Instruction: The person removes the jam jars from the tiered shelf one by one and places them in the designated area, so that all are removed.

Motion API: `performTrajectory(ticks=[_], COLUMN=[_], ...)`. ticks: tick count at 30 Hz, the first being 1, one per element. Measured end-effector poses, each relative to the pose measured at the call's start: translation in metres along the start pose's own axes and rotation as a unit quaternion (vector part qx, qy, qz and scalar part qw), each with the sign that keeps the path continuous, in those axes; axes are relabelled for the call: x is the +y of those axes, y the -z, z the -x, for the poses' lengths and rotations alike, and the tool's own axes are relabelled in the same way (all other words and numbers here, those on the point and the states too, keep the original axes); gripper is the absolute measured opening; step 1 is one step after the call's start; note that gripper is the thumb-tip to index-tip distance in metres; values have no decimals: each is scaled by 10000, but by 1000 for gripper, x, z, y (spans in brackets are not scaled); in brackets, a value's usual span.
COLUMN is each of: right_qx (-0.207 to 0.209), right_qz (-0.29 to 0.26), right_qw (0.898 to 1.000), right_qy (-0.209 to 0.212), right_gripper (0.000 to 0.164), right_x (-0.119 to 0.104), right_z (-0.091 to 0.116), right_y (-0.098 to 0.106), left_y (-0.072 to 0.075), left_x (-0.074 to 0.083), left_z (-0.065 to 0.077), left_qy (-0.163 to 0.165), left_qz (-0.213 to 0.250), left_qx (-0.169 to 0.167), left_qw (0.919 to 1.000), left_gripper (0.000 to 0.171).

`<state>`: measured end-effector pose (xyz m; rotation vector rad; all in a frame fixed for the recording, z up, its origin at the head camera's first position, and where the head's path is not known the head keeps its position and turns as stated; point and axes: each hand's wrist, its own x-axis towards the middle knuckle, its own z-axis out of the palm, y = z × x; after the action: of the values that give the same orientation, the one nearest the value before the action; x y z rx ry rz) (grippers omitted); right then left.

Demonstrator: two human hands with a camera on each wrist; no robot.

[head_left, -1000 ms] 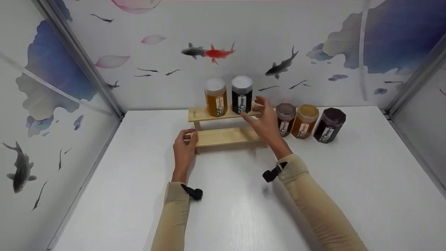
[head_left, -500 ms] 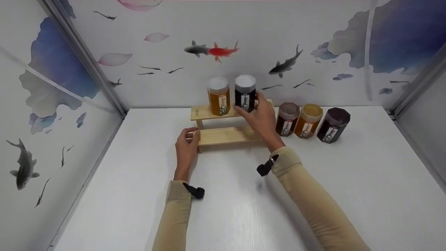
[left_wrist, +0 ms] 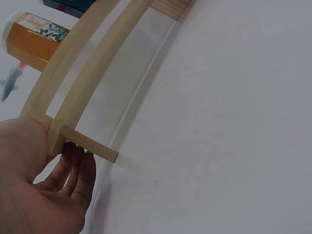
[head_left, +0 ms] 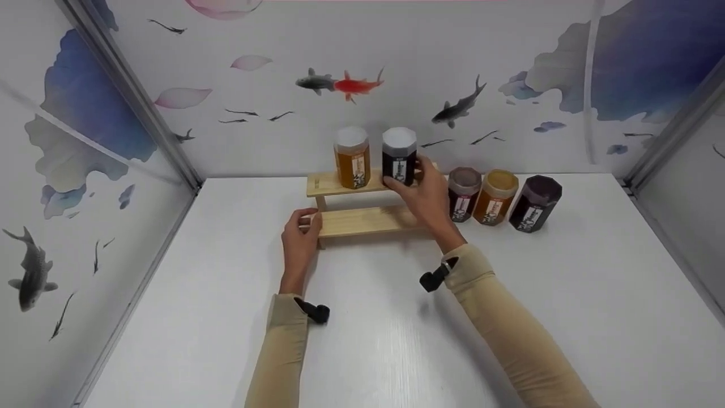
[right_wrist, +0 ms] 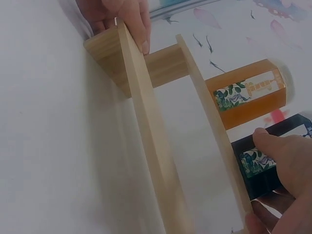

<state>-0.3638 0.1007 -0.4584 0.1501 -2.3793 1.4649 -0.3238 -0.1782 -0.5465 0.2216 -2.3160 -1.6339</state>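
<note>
A two-tier wooden shelf rack [head_left: 371, 221] stands near the back of the table. My left hand [head_left: 299, 232] grips the left end of its lower board, thumb on top, as the right wrist view shows. On the upper board stand an amber jar [head_left: 352, 161] with a whitish lid and, to its right, a dark jar [head_left: 398, 158] with a white lid. My right hand [head_left: 427, 195] holds the dark jar low down, thumb on its front and fingers round its right side. In the right wrist view the dark jar's [right_wrist: 258, 180] base is right at the upper board.
On the table right of the rack stand a reddish-brown jar [head_left: 463, 195], a second amber jar [head_left: 495, 198] and a dark purple jar [head_left: 535, 205]. A printed back wall [head_left: 255, 141] rises close behind the rack. Side walls enclose the white table [head_left: 362, 340].
My right hand has moved in leftward from the rack's right end and taken hold of the dark jar, which has shifted slightly right, away from the amber jar. My left hand stays on the rack.
</note>
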Motion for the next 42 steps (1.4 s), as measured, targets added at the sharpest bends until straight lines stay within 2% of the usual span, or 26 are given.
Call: performTrajectory(ticks=[9,21,24,29,34,42], right_qx=[63,350,279,188,173,-338], right_qz=[-150,-456,-463,-104,14,305], right_qw=[9997,9983,9980,9966,9948,9889], right_qy=[-202,-84,-324,-796,-1002,-1417], right_gripper=[77,77,78,84,89,90], right_x=[5,41,56,78,91,109], right_z=[20,54,63,74,76,83], right_y=[24,72,85,99,111,118], left_y=[3,2,1,2,2,0], left_x=[-1,-3,-2,0,2,1], left_z=[-2,1,1,1,0,2], left_qy=[79,-10,32,102,75,77], left_qz=[-135,-13,-2,-40,-71,-70], left_qx=[25,41,17,13,0,-37], left_qw=[9999,10000,10000,9999,9999,9999], left_gripper=[30,30,30,30,30,31])
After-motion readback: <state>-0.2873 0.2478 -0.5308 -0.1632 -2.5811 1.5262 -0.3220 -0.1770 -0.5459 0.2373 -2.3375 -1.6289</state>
